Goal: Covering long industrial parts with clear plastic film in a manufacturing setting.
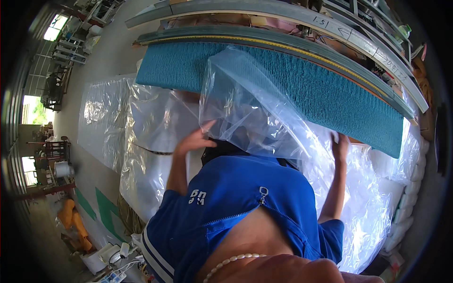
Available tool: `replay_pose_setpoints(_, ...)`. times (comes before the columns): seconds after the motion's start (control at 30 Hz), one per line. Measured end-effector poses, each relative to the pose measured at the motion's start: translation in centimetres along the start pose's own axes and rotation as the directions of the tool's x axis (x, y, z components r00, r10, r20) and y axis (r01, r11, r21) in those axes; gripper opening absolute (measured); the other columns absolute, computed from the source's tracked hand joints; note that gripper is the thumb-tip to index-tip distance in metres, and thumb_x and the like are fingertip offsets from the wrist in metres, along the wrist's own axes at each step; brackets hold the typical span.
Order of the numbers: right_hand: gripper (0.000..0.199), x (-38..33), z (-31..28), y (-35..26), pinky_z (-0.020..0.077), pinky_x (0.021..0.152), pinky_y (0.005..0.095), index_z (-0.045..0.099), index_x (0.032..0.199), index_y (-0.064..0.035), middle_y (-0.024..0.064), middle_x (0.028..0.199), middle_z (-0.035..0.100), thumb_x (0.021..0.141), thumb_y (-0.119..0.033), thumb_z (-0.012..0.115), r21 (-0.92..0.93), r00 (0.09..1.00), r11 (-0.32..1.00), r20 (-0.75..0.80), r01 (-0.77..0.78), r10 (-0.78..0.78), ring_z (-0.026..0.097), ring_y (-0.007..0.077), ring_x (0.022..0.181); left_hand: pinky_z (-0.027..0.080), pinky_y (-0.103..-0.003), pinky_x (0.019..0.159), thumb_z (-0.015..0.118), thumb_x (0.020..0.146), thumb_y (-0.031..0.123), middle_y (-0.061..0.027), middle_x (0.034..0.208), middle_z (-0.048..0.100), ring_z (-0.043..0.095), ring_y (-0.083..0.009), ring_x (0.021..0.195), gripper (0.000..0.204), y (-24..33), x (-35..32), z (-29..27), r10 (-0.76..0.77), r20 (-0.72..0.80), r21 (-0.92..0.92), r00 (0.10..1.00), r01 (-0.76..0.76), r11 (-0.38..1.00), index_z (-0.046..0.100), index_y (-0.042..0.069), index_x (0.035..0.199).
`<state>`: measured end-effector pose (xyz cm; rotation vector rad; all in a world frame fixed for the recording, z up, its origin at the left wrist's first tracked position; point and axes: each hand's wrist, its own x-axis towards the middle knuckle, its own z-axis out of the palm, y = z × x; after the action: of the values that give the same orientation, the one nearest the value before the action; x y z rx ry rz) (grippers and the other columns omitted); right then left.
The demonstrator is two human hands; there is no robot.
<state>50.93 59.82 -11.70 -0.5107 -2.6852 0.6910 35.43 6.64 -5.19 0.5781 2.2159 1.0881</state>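
A clear plastic sheet (250, 101) is draped in front of me, its upper part lying over a long teal ribbed cloth (325, 99). My left hand (198, 139) is beside the sheet's left edge, thumb and fingers apart; whether a fingertip touches the film is unclear. Below the cloth's front edge, on the right, my right hand (339, 147) is raised with its fingers stretched upward. Its fingertips are slightly blurred, and nothing shows gripped in them. More crumpled clear plastic (349, 207) hangs beneath the right hand.
Behind the cloth runs a long metal rail with a yellow measuring tape (292, 43). A second metal beam (283, 15) lies farther back. Wide plastic film (104, 118) spreads over the floor at left. White spools (62, 169) and an orange object (74, 221) stand beyond.
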Motion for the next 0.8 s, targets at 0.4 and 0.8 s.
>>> replay_pose_setpoints(0.4, 0.021, -12.7, -3.0, 26.8, 0.0485, 0.058, 0.0286, 0.058, 0.096, -0.003, 0.0042, 0.077, 0.058, 0.082, -0.017, 0.05, -0.019, 0.819, 0.844, -0.253, -0.536, 0.515, 0.053, 0.0145, 0.063, 0.043, -0.025, 0.058, 0.055, 0.086, 0.008, -0.002, 0.07, 0.058, 0.049, -0.0071, 0.063, 0.013, -1.0, 1.1, -5.9, 0.076, -0.834, 0.08, 0.546, -0.016, 0.997, 0.061, 0.001, 0.095)
replay_pose_setpoints(0.8, 0.021, -36.8, -24.5, 28.8, 0.0477, 0.067, 0.0418, 0.063, 0.082, -0.0008, 0.0211, 0.081, 0.063, 0.078, -0.02, 0.056, -0.79, 0.768, 0.485, 0.029, -0.375, 0.64, 0.063, 0.0317, 0.073, 0.043, -0.03, 0.064, 0.057, 0.088, 0.017, -0.0046, 0.077, 0.053, 0.049, -0.0151, 0.066, 0.012, 9.6, 2.4, -8.1, -0.056, -0.958, -0.276, 0.28, -0.858, 0.433, 0.053, 0.006, 0.092)
